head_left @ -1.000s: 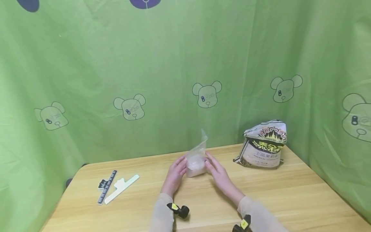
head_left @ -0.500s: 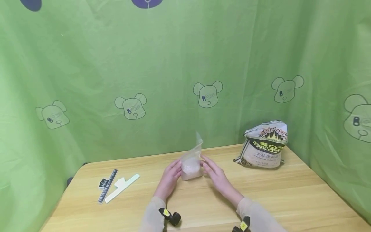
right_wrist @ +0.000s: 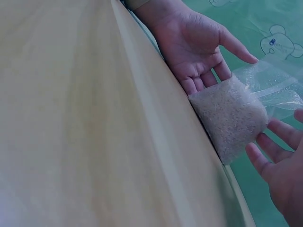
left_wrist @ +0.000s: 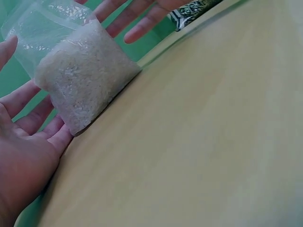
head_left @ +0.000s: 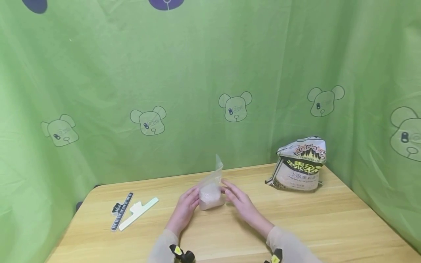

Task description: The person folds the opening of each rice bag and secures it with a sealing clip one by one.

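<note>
A clear plastic bag of rice (head_left: 211, 197) stands on the wooden table (head_left: 210, 241), its limp, unfilled top sticking up. My left hand (head_left: 185, 209) lies along the bag's left side; in the right wrist view the left hand's fingers (right_wrist: 199, 81) sit at the edge of the bag and the thumb reaches toward its upper film. On the opposite side is my right hand (head_left: 242, 205), fingers extended and spread, their tips right at the bag's edge. White grains of rice (left_wrist: 87, 75) fill the lower part of the bag in the left wrist view.
Two long clips lie at the table's left, a dark one with a piano-key pattern (head_left: 121, 212) and a pale one (head_left: 138, 214). A large printed rice sack (head_left: 300, 166) stands at the back right. A green curtain (head_left: 190, 73) hangs behind and at both sides.
The bag of rice has shifted left and toward the front of the table, the left hand moving with it. The right hand has followed a little. The clips and sack stay put.
</note>
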A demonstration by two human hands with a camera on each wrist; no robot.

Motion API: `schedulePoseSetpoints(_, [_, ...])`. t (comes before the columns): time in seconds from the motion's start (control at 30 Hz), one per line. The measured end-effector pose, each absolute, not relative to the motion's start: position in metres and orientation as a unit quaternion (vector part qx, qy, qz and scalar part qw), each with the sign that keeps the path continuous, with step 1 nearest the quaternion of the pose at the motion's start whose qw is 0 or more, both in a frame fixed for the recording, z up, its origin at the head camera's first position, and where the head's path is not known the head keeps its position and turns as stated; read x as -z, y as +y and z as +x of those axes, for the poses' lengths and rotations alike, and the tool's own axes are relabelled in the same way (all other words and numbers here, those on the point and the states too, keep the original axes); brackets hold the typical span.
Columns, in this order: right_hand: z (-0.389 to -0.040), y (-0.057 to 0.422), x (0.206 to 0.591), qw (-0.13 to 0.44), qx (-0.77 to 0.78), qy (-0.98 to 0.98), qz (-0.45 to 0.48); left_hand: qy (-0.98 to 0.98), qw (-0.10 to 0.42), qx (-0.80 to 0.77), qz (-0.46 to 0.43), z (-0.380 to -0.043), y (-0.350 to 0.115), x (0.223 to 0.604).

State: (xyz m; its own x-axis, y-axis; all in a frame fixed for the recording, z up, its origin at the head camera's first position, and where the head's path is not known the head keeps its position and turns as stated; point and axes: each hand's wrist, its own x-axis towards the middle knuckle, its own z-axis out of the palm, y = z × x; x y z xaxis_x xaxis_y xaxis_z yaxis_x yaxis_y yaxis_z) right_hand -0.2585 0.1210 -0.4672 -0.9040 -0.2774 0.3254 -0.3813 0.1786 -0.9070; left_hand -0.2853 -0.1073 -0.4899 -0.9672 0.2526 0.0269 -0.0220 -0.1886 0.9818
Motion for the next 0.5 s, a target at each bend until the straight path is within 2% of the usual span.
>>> schedulePoseSetpoints(0.5, [-0.249, 0.113, 0.469, 0.017, -0.593, -0.755, 0.278, 0.629, 0.100, -0.765, 0.098, -0.263, -0.131, 0.487])
